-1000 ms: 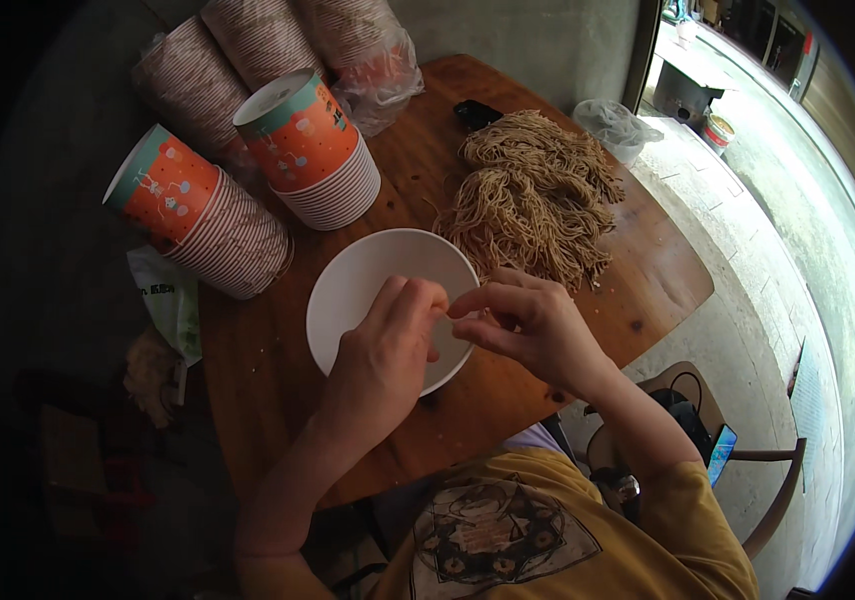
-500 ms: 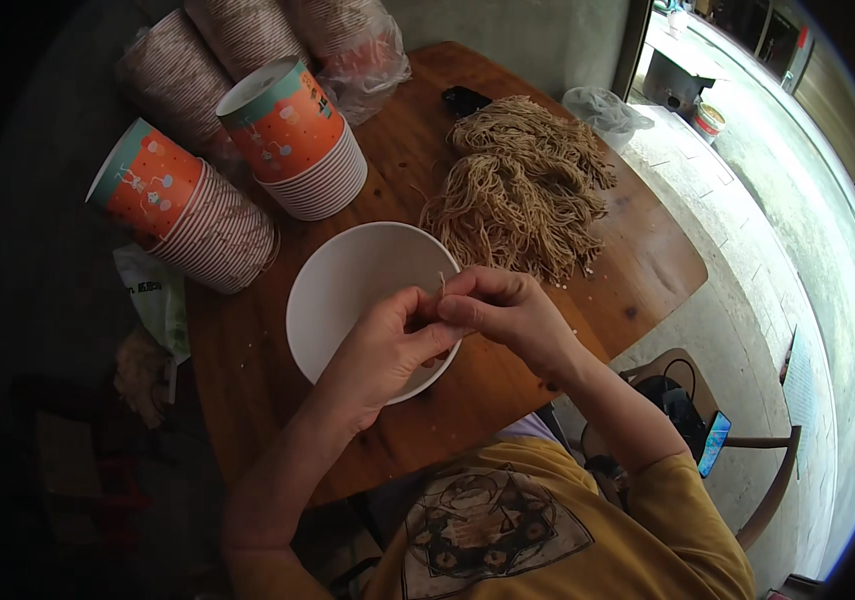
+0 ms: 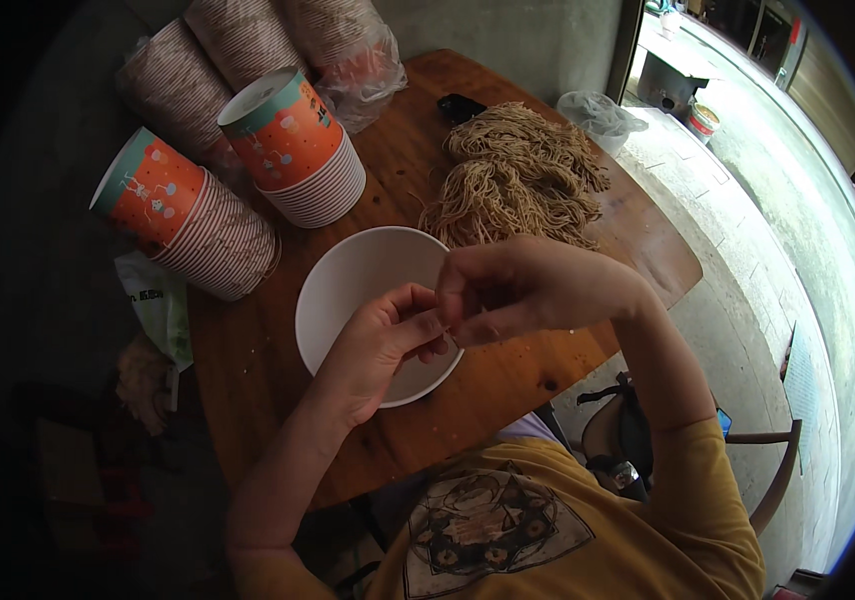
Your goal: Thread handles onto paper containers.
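Over the near right rim of a large white paper tub (image 3: 333,300), my two hands meet at the fingertips. My left hand (image 3: 388,340) is closed in a pinch, thumb against the bent fingers. From the right comes my right hand (image 3: 528,285), raised a little higher, its fingers curled toward the thumb and slightly blurred. Whatever lies between the fingertips is too small to make out. Just beyond my right hand spreads a heap of tan, noodle-like strands (image 3: 523,180). The tub stands upright on the wooden table (image 3: 418,440), its visible inside plain white.
Two stacks of orange and green paper tubs, one upright (image 3: 293,150) and one leaning (image 3: 183,215), stand at the left. Plastic-wrapped tub stacks (image 3: 248,40) lie behind them. A clear plastic bag (image 3: 603,118) is past the far edge; a chair (image 3: 768,470) is at right.
My right hand has turned and lifted, its wrist now higher and farther right. The thin strand that stuck up between my fingertips no longer shows. My left hand has barely moved.
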